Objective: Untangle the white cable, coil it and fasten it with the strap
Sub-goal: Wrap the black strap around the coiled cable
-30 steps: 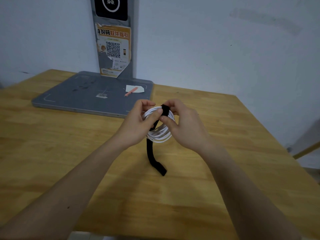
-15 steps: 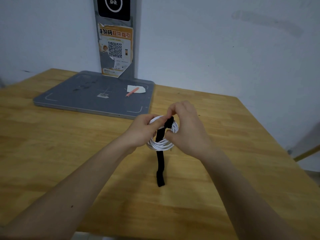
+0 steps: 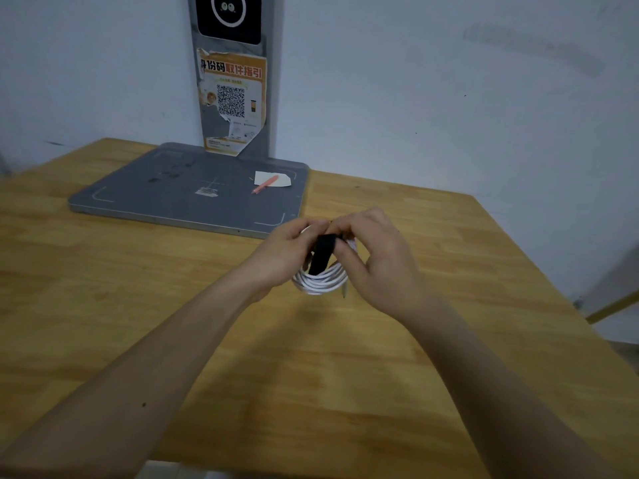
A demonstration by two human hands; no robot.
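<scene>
Just right of the frame's centre, you held the white cable (image 3: 320, 280), already wound into a small coil, a little above the wooden table (image 3: 103, 305). Your left hand (image 3: 281, 252) gripped the coil's left side, fingers curled around the loops. Your right hand (image 3: 375, 257) came in from the right, its fingers and thumb bent and pinching the black strap (image 3: 321, 252) where it crossed the top of the coil. The strap ran down across the coil's middle; whether its end was already fastened could not be told, since your fingers hid the join.

The cable looked light, thin and springy, so its loops would likely fan out if the grip slackened. The strap looked soft and floppy, easy to fold but also to lose from a loose pinch. The best hold seemed to be tight around the bundled loops beside the strap, with the strap end taken close to its tip.

In the upper left of the frame, well apart from your hands, lay a grey pad (image 3: 155, 191) with a slip of paper (image 3: 273, 178) and an orange pen (image 3: 264, 184) on it.
</scene>
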